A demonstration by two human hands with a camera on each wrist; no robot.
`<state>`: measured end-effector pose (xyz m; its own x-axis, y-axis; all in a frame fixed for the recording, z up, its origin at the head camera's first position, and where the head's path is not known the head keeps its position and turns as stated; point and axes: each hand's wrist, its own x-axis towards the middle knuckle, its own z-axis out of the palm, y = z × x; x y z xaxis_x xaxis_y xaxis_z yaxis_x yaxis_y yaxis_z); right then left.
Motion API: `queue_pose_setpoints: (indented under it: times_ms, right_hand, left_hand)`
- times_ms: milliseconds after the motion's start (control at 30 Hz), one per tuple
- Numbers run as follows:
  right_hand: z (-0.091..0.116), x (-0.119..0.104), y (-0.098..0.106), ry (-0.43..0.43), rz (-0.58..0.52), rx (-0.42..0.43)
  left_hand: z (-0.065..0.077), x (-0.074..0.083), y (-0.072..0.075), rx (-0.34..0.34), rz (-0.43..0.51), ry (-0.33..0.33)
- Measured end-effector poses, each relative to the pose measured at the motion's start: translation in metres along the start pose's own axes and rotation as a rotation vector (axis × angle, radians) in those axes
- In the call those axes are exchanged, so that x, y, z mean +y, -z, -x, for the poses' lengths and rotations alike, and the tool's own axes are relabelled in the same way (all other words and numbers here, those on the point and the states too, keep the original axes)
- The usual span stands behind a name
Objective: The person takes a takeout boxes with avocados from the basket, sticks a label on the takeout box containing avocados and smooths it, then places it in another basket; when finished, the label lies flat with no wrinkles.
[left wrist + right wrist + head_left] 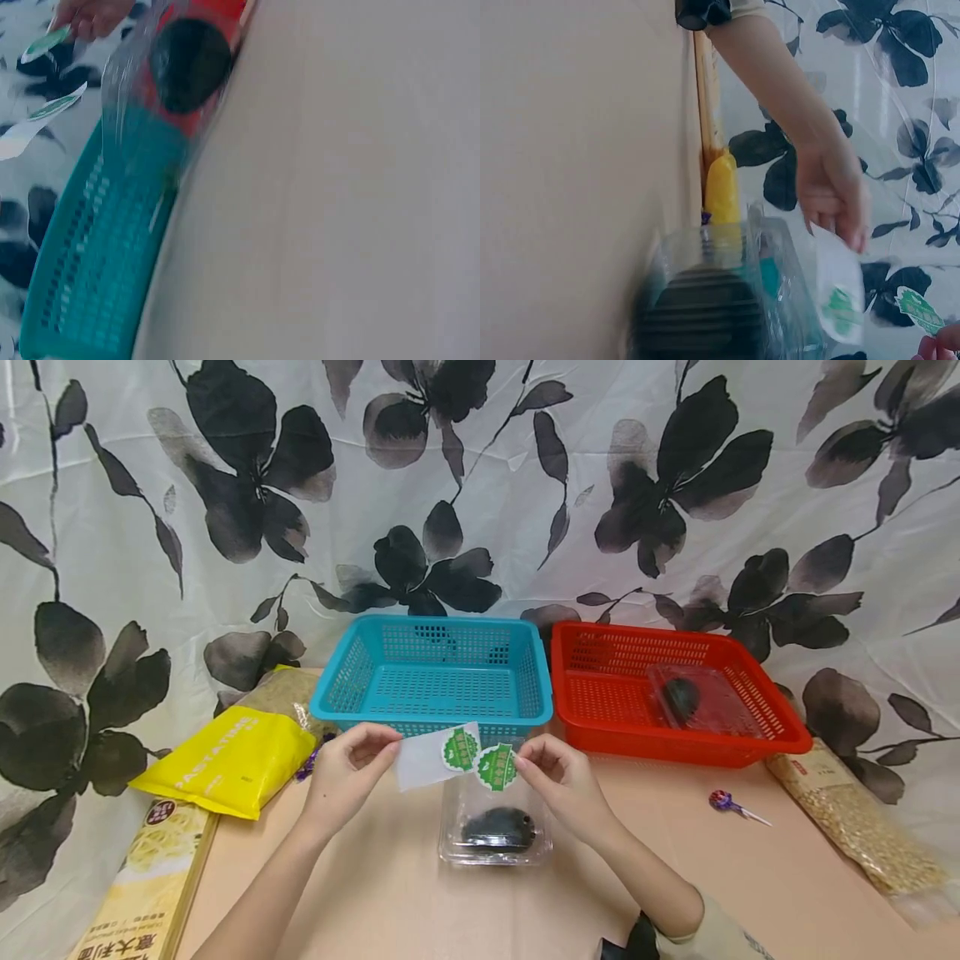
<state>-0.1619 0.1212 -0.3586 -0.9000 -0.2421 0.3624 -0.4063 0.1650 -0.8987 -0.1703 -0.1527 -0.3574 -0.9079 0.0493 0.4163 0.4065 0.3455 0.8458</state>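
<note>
In the head view my left hand [351, 774] pinches the edge of a white backing sheet [420, 765], which carries a round green-and-white sticker [460, 749]. A similar loose sticker [496, 767] is pinched between thumb and fingers of my right hand [564, 783], overlapping the sheet's right corner in this view. Below both hands stands a closed clear plastic clamshell box [459, 842] with a dark, avocado-like fruit [498, 828] inside. The left wrist view shows the sheet [22, 136] and the loose sticker [46, 43] apart from each other.
Behind the hands stand a blue basket [431, 722] and a red basket [675, 750], the red one holding another clamshell box [720, 697]. Leftward lie a yellow pasta bag [232, 756] and a noodle box [146, 885]. A lollipop [723, 801] and a grain bag [855, 827] lie right.
</note>
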Motion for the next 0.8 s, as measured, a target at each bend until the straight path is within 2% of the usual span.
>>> queue_pose_setpoints:
  times_ms: [100, 200, 333, 433, 500, 600, 800]
  right_hand:
    - [0.0, 0.006, 0.008, -0.046, -0.004, 0.019]
    - [-0.001, 0.013, 0.013, -0.088, -0.02, 0.03]
    - [-0.002, 0.022, 0.016, -0.128, -0.023, 0.043]
    - [-0.004, 0.025, 0.016, -0.163, -0.007, 0.044]
    - [-0.004, 0.024, 0.015, -0.186, -0.001, 0.043]
    - [-0.004, 0.017, 0.012, -0.211, 0.01, 0.043]
    - [-0.005, 0.01, 0.008, -0.201, 0.05, 0.044]
  left_hand:
    - [-0.003, -0.024, 0.014, 0.025, -0.147, 0.08]
    - [-0.001, -0.051, 0.022, 0.019, -0.316, 0.119]
    - [0.007, -0.087, 0.026, -0.003, -0.489, 0.15]
    - [0.012, -0.106, 0.026, -0.002, -0.591, 0.152]
    - [0.014, -0.114, 0.025, 0.002, -0.642, 0.134]
    - [0.015, -0.119, 0.024, 0.008, -0.666, 0.108]
    - [0.013, -0.112, 0.02, 0.043, -0.74, 0.042]
